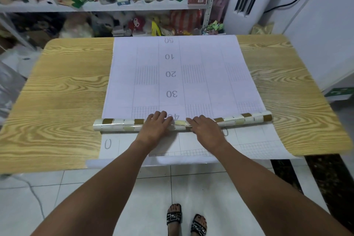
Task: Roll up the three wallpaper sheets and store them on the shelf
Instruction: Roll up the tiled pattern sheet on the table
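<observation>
The left hand and right hand lie side by side on the middle of the wallpaper roll. Their fingers are fairly straight and press on it, gripping nothing. The roll (white and gold tiles outward) extends past both hands. Beyond the fingertips its unrolled backing stretches away. Under the wrists lies another gridded sheet. The shelf stands far ahead.

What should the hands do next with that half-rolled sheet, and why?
Probably roll the gold-and-white tiled wallpaper roll forward: the left hand and right hand both press on its middle, and most of the white gridded backing sheet lies flat ahead, unrolled.
</observation>
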